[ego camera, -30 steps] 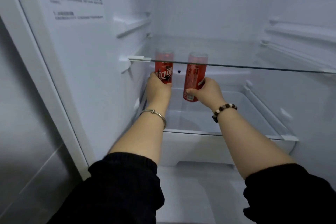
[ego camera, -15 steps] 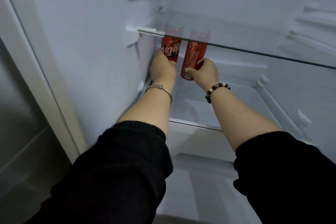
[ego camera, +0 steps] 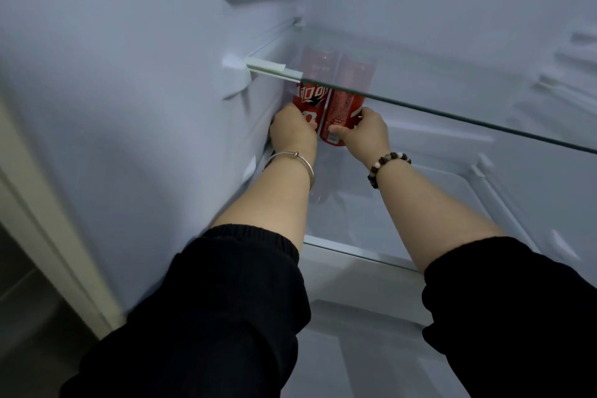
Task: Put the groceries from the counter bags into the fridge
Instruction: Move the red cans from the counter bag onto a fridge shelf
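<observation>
In the fridge (ego camera: pixel 145 113), under the glass shelf (ego camera: pixel 452 110), our left hand (ego camera: pixel 292 132) and right hand (ego camera: pixel 368 134) are each gripping one of two upright, side-by-side cans (ego camera: pixel 343 108).

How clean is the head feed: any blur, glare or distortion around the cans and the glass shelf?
Head view: dim, bluish light, no hard glare; the fridge's left wall looks soft; the left can and right can, gripped by the left hand and right hand, read sharply below the glass shelf, yet their tops look pale through it; the wide-angle lens slants the shelf edge.
</observation>
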